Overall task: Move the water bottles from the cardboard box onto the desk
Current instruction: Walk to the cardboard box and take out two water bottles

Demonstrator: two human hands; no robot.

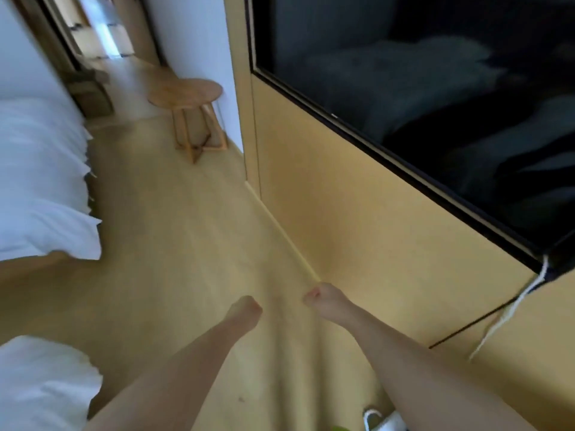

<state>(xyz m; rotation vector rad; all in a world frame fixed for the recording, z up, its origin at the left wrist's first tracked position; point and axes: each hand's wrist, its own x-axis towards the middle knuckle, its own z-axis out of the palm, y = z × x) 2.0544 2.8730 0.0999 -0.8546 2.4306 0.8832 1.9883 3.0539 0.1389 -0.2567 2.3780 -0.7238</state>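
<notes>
Neither the cardboard box, the water bottles nor the desk is in view. Both of my bare forearms reach forward over the wooden floor [174, 244]. My left hand [244, 309] hangs with its fingers loosely curled and holds nothing. My right hand [320, 298] is a little further ahead, close to the foot of the wood wall panel [357, 213], also loosely curled and holding nothing. The picture is blurred.
A bed with white bedding [37, 169] runs along the left. A round wooden side table [186, 94] stands ahead by the wall. A black wall-mounted television [435, 104] fills the upper right, with a white cable [513, 306] hanging below it. A white shoe [378, 421] is at the bottom edge.
</notes>
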